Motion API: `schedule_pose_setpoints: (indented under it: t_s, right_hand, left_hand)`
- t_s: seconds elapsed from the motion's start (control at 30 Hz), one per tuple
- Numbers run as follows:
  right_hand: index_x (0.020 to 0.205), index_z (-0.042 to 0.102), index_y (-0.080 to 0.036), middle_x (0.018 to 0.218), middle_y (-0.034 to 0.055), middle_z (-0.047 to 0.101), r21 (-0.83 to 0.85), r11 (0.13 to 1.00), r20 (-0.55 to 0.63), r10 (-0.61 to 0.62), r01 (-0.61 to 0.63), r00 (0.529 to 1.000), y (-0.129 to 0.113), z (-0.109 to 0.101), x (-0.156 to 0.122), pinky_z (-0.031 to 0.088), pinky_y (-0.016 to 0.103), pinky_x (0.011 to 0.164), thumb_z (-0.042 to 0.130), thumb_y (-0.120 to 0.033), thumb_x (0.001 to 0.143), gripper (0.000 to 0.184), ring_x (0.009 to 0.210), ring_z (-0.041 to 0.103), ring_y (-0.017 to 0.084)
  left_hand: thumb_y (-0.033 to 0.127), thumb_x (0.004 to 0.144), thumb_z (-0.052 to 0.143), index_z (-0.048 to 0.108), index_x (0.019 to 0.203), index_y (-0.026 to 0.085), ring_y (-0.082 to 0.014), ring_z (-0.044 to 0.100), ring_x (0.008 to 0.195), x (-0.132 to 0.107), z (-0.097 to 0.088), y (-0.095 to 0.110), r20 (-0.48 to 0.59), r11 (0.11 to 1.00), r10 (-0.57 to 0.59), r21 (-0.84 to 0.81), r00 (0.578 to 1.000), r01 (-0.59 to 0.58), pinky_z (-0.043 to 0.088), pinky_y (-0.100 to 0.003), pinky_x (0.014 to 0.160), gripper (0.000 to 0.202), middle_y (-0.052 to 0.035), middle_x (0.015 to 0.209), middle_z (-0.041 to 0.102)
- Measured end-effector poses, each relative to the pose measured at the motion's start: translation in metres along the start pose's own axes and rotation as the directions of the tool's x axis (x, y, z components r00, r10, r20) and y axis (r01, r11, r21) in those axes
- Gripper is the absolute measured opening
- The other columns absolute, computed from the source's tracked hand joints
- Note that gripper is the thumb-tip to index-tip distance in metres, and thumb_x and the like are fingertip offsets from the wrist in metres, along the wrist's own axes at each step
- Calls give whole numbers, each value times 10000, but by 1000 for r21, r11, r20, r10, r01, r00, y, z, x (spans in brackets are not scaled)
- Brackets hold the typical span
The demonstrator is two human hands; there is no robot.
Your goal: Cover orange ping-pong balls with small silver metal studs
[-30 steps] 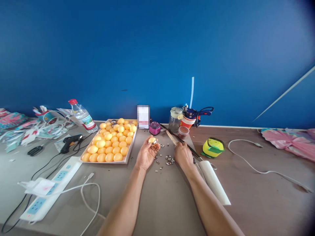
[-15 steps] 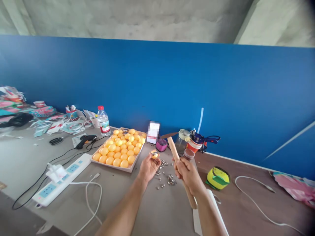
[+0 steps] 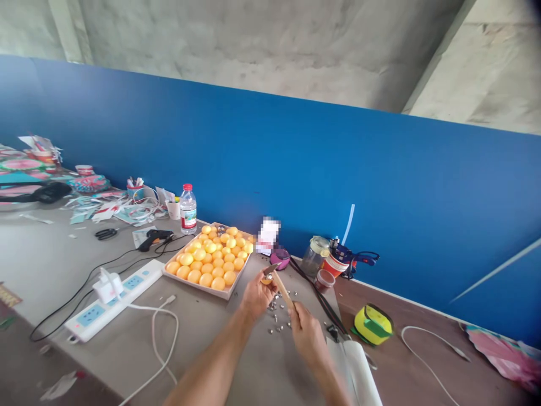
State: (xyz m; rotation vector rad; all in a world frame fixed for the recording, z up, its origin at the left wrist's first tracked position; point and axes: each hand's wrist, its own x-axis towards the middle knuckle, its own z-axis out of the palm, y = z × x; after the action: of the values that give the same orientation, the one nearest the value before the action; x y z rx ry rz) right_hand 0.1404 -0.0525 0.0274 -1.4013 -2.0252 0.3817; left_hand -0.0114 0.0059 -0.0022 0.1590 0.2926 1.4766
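A: What do the hands hold?

B: The left hand (image 3: 255,294) is closed on a ball (image 3: 266,278), pinched at the fingertips just above the surface (image 3: 220,349). The right hand (image 3: 307,337) is wrapped around the lower end of a stick (image 3: 282,290), though that hand is blurred.

A: Do the ball and the stick meet?

B: Yes. The stick slants up and to the left, and its upper tip touches the top of the ball.

A: What lies under them?

B: Small metal studs (image 3: 276,309) are scattered on the surface, below and between the hands.

A: And further out?

B: Left of the left hand a tray (image 3: 198,286) holds rows of orange balls (image 3: 211,262) and reaches toward the back edge. A power strip (image 3: 114,299) lies left of the tray, with a white cable (image 3: 158,338) curling toward the front edge. Behind the tray, near the back edge, are a glue gun (image 3: 154,237) and a bottle (image 3: 188,208). Beside the right forearm lies a white roll (image 3: 359,366), with a yellow case (image 3: 372,324) just beyond it. A jar (image 3: 315,256) and a cup (image 3: 336,262) stand at the back edge.
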Motion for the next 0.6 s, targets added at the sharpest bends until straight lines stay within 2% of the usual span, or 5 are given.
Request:
schedule_pose_setpoints:
  t_s: [0.17, 0.33, 0.5, 0.6]
  right_hand:
    - [824, 543, -191, 656, 52, 615, 8, 999, -167, -42, 44, 985, 4, 7, -5, 402, 264, 521, 291, -407, 910, 343, 558, 578, 179]
    - [847, 553, -199, 701, 67, 642, 2, 999, -78, -42, 42, 996, 13, 12, -13, 420, 270, 524, 266, -426, 922, 373, 597, 607, 192]
    - [822, 535, -198, 658, 49, 609, 27, 999, -133, -31, 35, 991, 14, 13, -15, 424, 269, 535, 263, -434, 919, 373, 570, 581, 182]
    - [834, 537, -204, 682, 48, 624, 39, 998, -85, -44, 47, 995, 11, 12, -16, 420, 261, 535, 283, -415, 919, 341, 588, 595, 182]
  left_hand:
    - [302, 845, 515, 545, 924, 170, -120, 559, 625, -3, 0, 4, 56, 1000, 22, 8, 998, -22, 463, -264, 674, 157, -45, 757, 610]
    - [319, 842, 533, 547, 903, 167, -121, 559, 627, -3, -2, 7, 70, 1000, 8, -9, 997, -7, 463, -257, 659, 164, -38, 728, 582]
    - [341, 841, 528, 545, 906, 163, -121, 546, 611, -4, 1, 4, 63, 1000, -27, -2, 998, 27, 458, -263, 638, 189, -34, 741, 576]
    - [350, 835, 538, 545, 893, 161, -123, 543, 602, -5, 3, 1, 59, 999, -35, 32, 998, 33, 444, -255, 619, 197, -32, 722, 576]
